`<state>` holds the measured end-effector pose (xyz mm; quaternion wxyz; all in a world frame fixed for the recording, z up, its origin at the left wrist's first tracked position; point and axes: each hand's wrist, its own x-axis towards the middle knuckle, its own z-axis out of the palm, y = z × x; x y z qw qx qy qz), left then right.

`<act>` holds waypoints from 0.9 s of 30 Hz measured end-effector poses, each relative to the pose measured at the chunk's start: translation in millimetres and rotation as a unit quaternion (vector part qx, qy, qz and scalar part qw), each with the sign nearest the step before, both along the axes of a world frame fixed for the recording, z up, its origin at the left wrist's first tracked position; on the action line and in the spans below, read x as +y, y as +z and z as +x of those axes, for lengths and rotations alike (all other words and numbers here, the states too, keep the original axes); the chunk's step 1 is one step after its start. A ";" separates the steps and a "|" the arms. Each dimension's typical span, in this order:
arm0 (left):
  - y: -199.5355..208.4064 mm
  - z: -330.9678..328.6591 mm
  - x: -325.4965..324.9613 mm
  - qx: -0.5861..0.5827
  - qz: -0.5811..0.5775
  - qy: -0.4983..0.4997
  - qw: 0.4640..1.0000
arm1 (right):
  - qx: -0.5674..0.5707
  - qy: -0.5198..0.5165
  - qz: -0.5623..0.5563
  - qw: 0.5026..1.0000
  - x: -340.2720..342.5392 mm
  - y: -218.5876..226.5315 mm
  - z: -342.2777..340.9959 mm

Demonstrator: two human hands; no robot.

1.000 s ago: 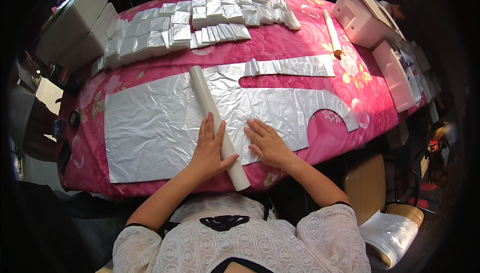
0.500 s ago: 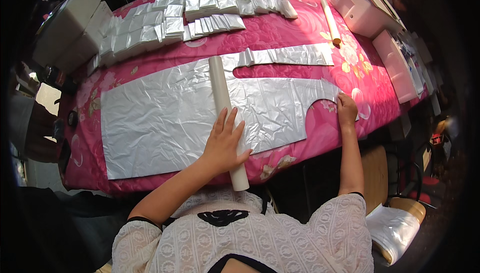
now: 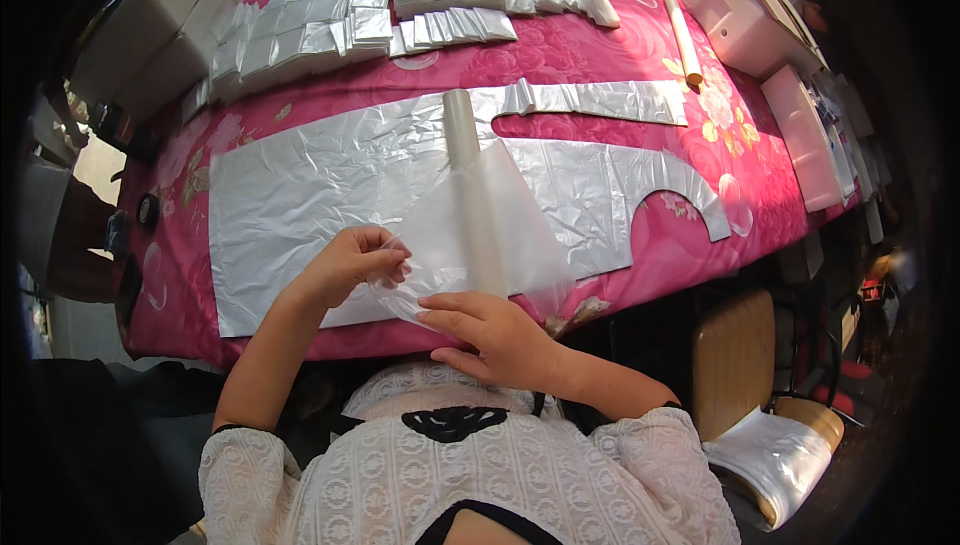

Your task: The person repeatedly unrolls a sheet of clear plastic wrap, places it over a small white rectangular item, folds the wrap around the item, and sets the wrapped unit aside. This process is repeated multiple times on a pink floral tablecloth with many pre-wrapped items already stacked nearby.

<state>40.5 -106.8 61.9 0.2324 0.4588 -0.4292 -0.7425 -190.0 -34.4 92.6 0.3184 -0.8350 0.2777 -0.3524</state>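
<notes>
Over the table I hold a clear plastic bag (image 3: 420,220), its film spread across a pale tube (image 3: 461,130). My left hand (image 3: 355,263) pinches the bag's near left edge, fingers curled. Close beside it, my right hand (image 3: 495,338) has its fingers stretched out and thumb apart, fingertips at the film's near edge. Beneath both lies a large silvery plastic sheet (image 3: 290,215) with curved cut-outs and strap-like ends to the right. The tube rests across this sheet, its lower part seen only through the film.
A pink flowered cloth (image 3: 420,70) covers the table. Rows of folded silvery packets (image 3: 300,35) line its far side. Another roll (image 3: 683,40) lies far right, near white foam boxes (image 3: 800,135). More white boxes (image 3: 150,35) stand at left. A chair (image 3: 735,355) bears white plastic film.
My right hand has left the silvery sheet's right end and come in near my left. My left hand has left the tube. The clear bag now lies over the tube, pinched by my left hand.
</notes>
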 end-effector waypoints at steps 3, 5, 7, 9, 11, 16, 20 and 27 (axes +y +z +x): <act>7.8 88.8 -1.1 -0.152 -0.003 0.025 0.988 | 0.126 -0.190 -0.032 0.973 17.7 2.9 -14.2; 5.9 130.5 0.2 -0.172 0.009 0.060 0.983 | 0.241 -0.250 0.035 0.937 22.3 -0.6 -26.9; 6.1 150.5 -5.3 -0.209 0.003 0.056 0.976 | 0.354 -0.277 0.151 0.881 25.1 -5.0 -32.4; 10.9 157.7 -10.3 -0.208 0.009 0.033 0.977 | 0.315 -0.237 0.233 0.889 30.5 -26.3 -36.8; 8.5 164.1 -16.9 -0.170 0.021 0.010 0.985 | 0.268 -0.222 0.298 0.889 32.4 -34.5 -36.4; 10.8 170.8 -30.0 -0.208 0.024 -0.043 0.977 | 0.202 -0.248 0.345 0.882 34.3 -38.3 -43.4; 3.8 181.0 -39.3 -0.272 -0.030 -0.053 0.960 | 0.211 -0.238 0.325 0.891 36.7 -43.5 -48.2; 20.6 80.1 -12.1 -0.517 -0.517 0.003 0.683 | 0.204 -0.232 0.355 0.882 38.5 -37.1 -48.0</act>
